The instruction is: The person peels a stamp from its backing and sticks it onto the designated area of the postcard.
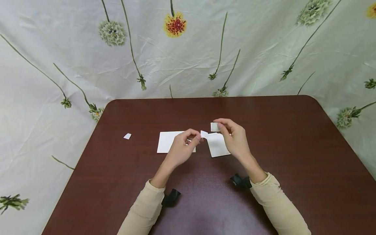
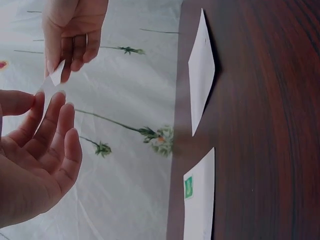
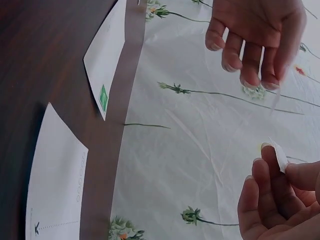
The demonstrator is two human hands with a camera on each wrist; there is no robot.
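Note:
My right hand (image 1: pixel 238 141) pinches a small pale square (image 1: pixel 214 127), which looks like a stamp, between thumb and forefinger. My left hand (image 1: pixel 182 147) pinches a small folded slip of white paper (image 1: pixel 204 134) beside it. Both hands are raised over the table, a short gap apart. Below them lie two white envelopes. The left envelope (image 1: pixel 165 142) carries a green stamp (image 2: pixel 188 187). The right envelope (image 1: pixel 218 145), partly behind my right hand, shows a printed dotted line and a row of outlined marks in the right wrist view.
A small white paper scrap (image 1: pixel 127 136) lies on the brown table (image 1: pixel 117 182) at the left. Behind the table's far edge hangs a white flowered cloth (image 1: pixel 188 65). A dark wrist strap piece (image 1: pixel 171 198) sits under each forearm.

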